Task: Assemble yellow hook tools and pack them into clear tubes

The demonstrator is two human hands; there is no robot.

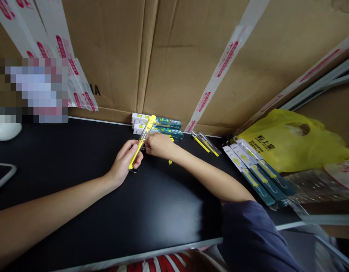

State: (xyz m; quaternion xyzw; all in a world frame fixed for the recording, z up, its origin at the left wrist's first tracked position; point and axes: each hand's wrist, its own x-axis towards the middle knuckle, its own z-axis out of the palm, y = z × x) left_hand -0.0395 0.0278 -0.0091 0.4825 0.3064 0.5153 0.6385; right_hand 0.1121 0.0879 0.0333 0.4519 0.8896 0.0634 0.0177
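Over the worktop (106, 226), left hand (123, 160): thumb and fingers clamped round a yellow-and-clear tube (141, 142), held aslant, its wider yellow end pointing away from the person.
Beside it, right hand (158, 145): fingers curled inward, close to the tube; whether they grip anything I cannot tell, as their tips are hidden.
Either side of the right wrist: yellow bits (170, 162), partly covered by the arm.
Behind the hands: 2 printed boxes (170, 131), close together.
Right of those: 2 clear sleeves (206, 142) with yellow sticks inside.
Farther right: 3 hook-pictured cartons (252, 173) in a row, next to a yellow bag (276, 139).
Back: taped cardboard (186, 64).
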